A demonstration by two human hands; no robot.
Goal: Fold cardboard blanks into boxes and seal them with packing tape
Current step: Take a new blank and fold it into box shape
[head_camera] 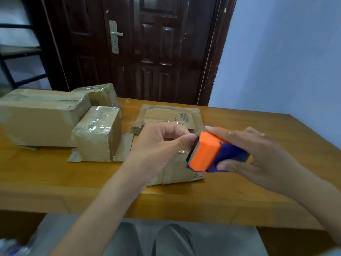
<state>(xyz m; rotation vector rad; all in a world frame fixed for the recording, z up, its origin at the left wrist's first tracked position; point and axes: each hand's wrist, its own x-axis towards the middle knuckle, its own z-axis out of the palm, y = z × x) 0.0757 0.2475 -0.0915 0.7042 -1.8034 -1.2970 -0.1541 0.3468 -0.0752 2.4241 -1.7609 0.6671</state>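
Right of centre in the frame, the orange-and-blue tape dispenser (212,154) is held above a small cardboard box (177,170) standing on the wooden bench (55,178). The right hand (258,154) wraps its grip around the dispenser's blue body, fingers curled over and under it. The left hand (162,143) pinches at the dispenser's front edge between thumb and forefinger; the tape end itself is too small to make out. Behind them lies a stack of flat cardboard blanks (169,115). At left stand three taped boxes (97,132). A dark door (147,47) fills the upper centre.
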